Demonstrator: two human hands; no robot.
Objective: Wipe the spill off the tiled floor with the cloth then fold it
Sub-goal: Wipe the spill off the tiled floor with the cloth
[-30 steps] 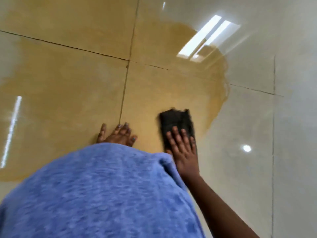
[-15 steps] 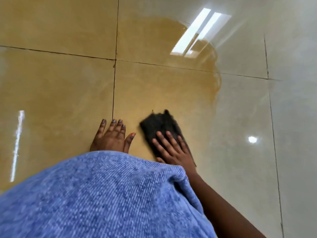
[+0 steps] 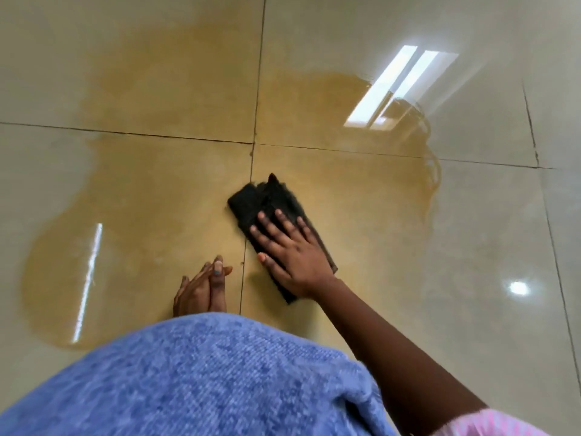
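Note:
A wide yellow-brown spill (image 3: 163,196) covers the glossy tiled floor (image 3: 490,234) across several tiles. A dark folded cloth (image 3: 262,201) lies in the spill just right of a grout line. My right hand (image 3: 290,250) presses flat on the cloth's near half, fingers straight and spread. My left hand (image 3: 204,287) rests on the wet floor to the left of the grout line, fingers together and straight, holding nothing.
My blue-clothed knee or lap (image 3: 188,379) fills the bottom of the view and hides the floor beneath. A pink sleeve edge (image 3: 490,424) shows at the bottom right. Bright light reflections (image 3: 396,86) lie on the tiles beyond the spill.
My right hand has slid the cloth leftward toward the grout line and turned it at an angle. The left hand has closed its spread fingers together. The view has tilted.

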